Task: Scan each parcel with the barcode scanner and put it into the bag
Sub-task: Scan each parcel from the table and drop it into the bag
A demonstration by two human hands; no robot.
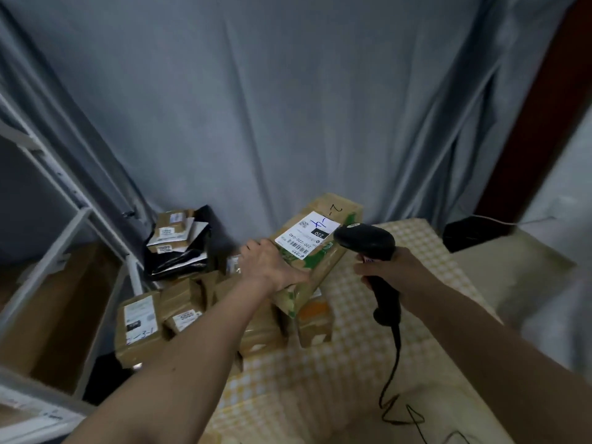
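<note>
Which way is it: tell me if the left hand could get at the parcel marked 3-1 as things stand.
Probably not at once. The left hand grips the long parcel held up to the scanner and would have to let go first. The parcel marked 3-1 lies uncovered, just beside the left forearm.

scanner cable [398,354] cut off, label print [306,233] blurred

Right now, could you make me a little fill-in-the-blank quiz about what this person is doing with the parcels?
1. The right hand grips a black barcode ____.
2. The left hand holds a long cardboard parcel bearing a ____ shipping label.
3. The tablecloth has a yellow and white ____ pattern.

Missing words: scanner; white; checked
</note>
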